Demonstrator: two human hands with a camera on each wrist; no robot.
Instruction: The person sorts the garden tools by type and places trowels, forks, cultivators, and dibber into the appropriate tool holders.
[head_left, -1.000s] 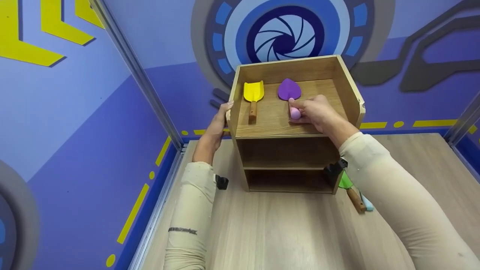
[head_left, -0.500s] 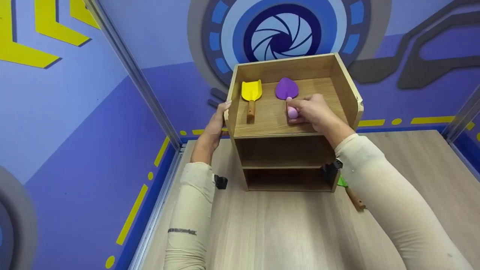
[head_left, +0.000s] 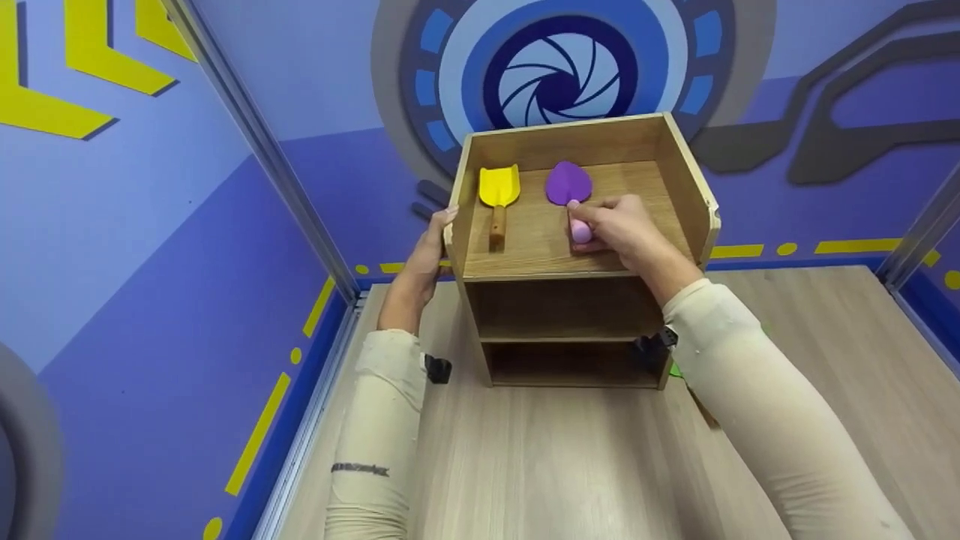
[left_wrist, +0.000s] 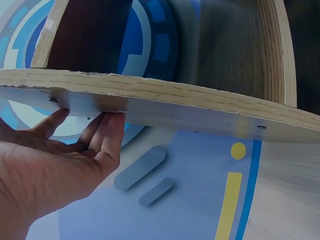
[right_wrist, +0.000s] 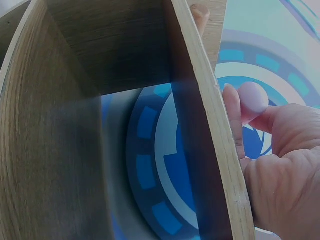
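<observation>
A small trowel (head_left: 568,182) with a purple, spade-shaped blade and a pink handle lies along the top tier of a wooden shelf unit (head_left: 555,275). My right hand (head_left: 624,229) pinches its handle between thumb and fingers. In the right wrist view the rounded pink handle end (right_wrist: 253,97) shows at those fingers, past the shelf's front edge. To its left on the same tier is a yellow shovel (head_left: 499,186) with a wooden handle. My left hand (head_left: 426,251) presses its fingertips on the outer face of the unit's left side panel (left_wrist: 165,107), fingers not curled round it.
Two lower compartments (head_left: 562,307) of the unit face me. On the table at the right, a green-bladed tool (head_left: 676,370) is mostly covered by my right sleeve (head_left: 757,375). Blue and purple panels (head_left: 322,195) stand behind and at the left.
The whole scene shifts slightly left in view. My right forearm covers more of the green tool, and the light-blue thing beside it is hidden now. Both hands keep their places.
</observation>
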